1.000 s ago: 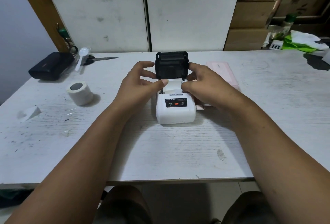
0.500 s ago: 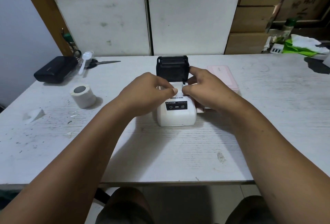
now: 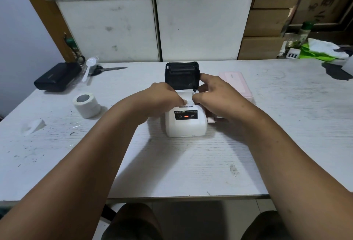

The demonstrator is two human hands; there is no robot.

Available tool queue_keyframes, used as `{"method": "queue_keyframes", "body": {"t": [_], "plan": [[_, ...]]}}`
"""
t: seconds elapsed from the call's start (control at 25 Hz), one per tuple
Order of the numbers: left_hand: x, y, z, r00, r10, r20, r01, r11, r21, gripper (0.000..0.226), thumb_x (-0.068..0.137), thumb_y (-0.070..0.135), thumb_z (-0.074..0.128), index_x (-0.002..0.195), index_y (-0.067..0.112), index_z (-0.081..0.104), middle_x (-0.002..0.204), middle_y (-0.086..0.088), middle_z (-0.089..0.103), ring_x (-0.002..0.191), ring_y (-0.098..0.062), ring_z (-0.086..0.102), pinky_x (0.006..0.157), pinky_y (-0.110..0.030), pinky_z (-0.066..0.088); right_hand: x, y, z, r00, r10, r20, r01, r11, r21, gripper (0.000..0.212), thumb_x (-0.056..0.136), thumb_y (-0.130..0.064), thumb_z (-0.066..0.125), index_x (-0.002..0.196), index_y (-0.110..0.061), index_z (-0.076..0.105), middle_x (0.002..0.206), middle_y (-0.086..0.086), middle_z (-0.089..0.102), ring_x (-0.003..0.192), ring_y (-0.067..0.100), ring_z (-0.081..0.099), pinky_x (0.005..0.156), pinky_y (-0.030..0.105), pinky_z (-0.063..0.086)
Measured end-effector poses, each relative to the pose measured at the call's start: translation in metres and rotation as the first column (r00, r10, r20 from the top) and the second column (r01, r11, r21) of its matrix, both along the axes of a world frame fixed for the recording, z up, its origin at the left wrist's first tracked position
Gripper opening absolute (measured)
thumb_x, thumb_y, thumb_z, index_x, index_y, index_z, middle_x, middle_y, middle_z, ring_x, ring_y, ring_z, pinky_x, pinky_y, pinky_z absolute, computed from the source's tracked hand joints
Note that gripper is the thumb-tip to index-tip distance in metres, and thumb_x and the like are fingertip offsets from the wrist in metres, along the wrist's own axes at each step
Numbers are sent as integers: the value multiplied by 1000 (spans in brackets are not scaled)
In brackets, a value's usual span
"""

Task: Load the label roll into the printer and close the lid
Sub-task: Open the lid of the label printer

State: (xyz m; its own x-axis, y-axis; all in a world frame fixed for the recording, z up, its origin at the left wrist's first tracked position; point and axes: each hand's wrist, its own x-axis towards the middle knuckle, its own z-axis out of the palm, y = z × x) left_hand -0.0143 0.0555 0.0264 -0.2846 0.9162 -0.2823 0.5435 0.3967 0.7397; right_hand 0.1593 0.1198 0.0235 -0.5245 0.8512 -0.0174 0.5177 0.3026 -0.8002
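Both my hands sit over the open top of the small white label printer in the middle of the white table. My left hand curls over the left side of the paper bay, fingers bent down onto the white label paper lying there; whether it pinches the paper I cannot tell. My right hand rests on the right side, thumb down by the paper's edge and forefinger stretched up against the side of the black lid, which stands upright and open. A red light glows on the printer's front panel.

Far left lie a black case, a plastic spoon and scissors. Nearer me stands a spare label roll, well apart from the printer. Just behind my right hand lies a pink device.
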Motion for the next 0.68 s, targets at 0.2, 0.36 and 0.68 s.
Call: {"method": "queue_keyframes", "body": {"t": [0.2, 0.36, 0.68], "plan": [[5, -2, 2, 997, 61, 38, -60, 998, -33, 33, 102, 25, 72, 130, 7, 70, 115, -11, 60, 94, -31, 62, 67, -30, 43, 1, 1, -2, 1000, -3, -13, 2, 1000, -20, 44, 89, -9, 58, 123, -36, 66, 99, 11, 77, 38, 7, 53, 42, 22, 43], [8, -4, -5, 990, 83, 110, -82, 997, -11, 60, 88, 44, 82, 138, 13, 69, 154, -17, 54, 129, -37, 62, 74, -34, 43, 1, 1, -3, 1000, 8, -28, -9, 999, -37, 44, 89, -8, 59, 123, -36, 67, 90, 9, 74, 44, 12, 55, 44, 26, 45], [17, -33, -16, 971, 125, 205, -192, 916, 351, 26, 97, 49, 76, 85, 27, 76, 110, -2, 73, 79, -9, 65, 70, -26, 43, 1, 2, -3, 999, 5, -34, -6, 1000, -23, 44, 88, -11, 59, 120, -39, 68, 103, 15, 79, 60, 21, 61, 53, 31, 49]]}}
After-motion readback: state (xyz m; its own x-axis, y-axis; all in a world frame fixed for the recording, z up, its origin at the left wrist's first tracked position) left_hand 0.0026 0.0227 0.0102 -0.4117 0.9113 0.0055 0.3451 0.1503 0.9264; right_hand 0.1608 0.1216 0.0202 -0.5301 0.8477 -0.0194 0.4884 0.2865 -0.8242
